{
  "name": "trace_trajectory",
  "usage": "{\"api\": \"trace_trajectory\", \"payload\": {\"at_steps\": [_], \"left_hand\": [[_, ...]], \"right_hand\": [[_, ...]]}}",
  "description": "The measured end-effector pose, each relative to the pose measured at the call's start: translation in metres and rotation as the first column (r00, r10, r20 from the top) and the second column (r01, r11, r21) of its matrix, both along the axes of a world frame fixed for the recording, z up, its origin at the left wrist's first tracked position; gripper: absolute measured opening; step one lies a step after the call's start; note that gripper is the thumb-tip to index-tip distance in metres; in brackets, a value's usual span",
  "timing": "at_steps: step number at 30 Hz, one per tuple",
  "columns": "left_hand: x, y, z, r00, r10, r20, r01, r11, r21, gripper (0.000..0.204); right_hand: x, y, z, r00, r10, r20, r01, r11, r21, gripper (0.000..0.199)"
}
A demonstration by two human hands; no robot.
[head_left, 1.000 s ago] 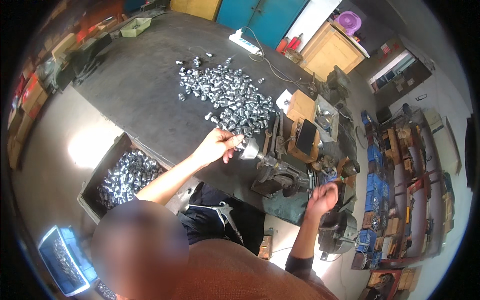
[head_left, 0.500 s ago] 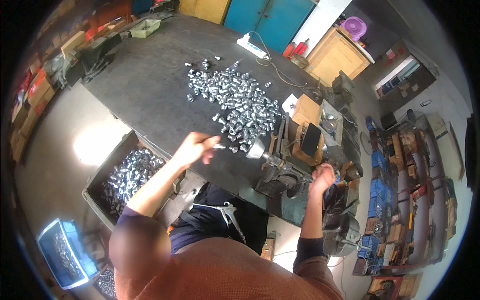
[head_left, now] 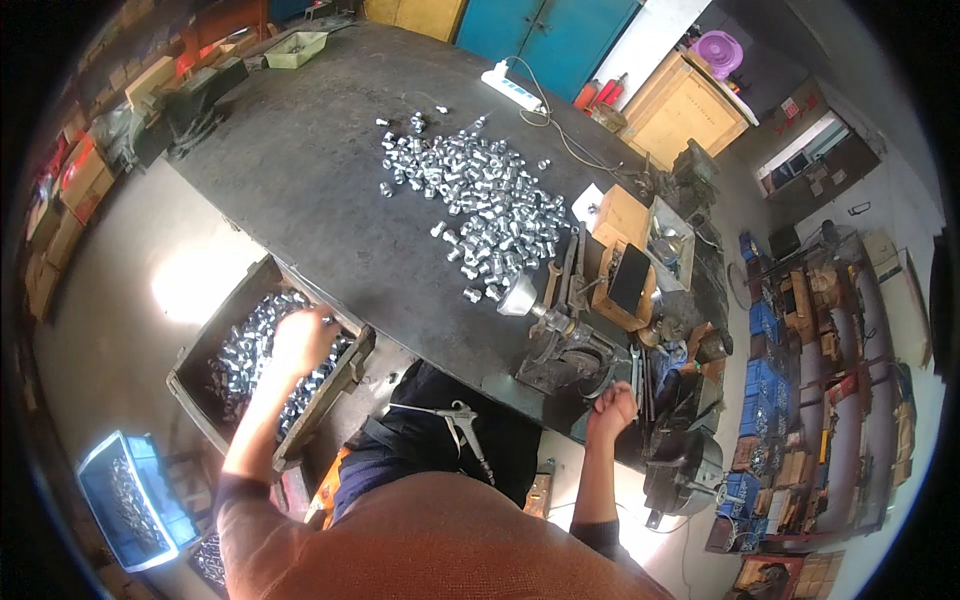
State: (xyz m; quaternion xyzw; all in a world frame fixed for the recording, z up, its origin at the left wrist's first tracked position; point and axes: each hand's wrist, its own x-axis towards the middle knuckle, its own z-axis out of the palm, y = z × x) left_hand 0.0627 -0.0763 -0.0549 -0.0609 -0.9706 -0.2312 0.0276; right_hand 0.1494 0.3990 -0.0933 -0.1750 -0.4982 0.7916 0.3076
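Observation:
My left hand (head_left: 304, 342) is over a wooden box (head_left: 222, 418) filled with small shiny metal fittings (head_left: 240, 355); its fingers are blurred and partly turned away, so their hold does not show. At the bench's near edge, my right hand (head_left: 612, 408) is curled closed just below a bench fixture (head_left: 568, 355) with a round part. Whatever lies inside that fist is hidden. A pale metal cone (head_left: 518, 297) caps the fixture's left end. Beyond it, a heap of metal fittings (head_left: 490, 195) spreads over the dark bench top (head_left: 310, 160).
An air blow gun (head_left: 462, 425) lies across my lap. Right of the heap stand wooden boxes (head_left: 620, 215) and wrenches (head_left: 556, 283). A white power strip (head_left: 510, 86) trails its cable at the back. A blue bin (head_left: 135, 500) sits at lower left; shelving (head_left: 825, 370) is on the right.
My left hand has moved from the bench edge, where it held a small metal piece, left and down to the box. My right hand has dropped lower and slightly left.

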Motion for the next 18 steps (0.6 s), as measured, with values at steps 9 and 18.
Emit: {"api": "trace_trajectory", "payload": {"at_steps": [9, 18], "left_hand": [[-0.083, 0.179, -0.003, 0.856, -0.511, -0.076, 0.497, 0.854, -0.153, 0.027], [-0.092, 0.147, -0.015, 0.858, -0.502, 0.107, 0.289, 0.645, 0.707, 0.028]], "right_hand": [[-0.030, -0.004, 0.007, 0.976, -0.156, 0.150, 0.165, 0.985, -0.053, 0.012], [-0.011, -0.011, 0.007, 0.981, -0.150, 0.124, 0.161, 0.983, -0.085, 0.010]]}}
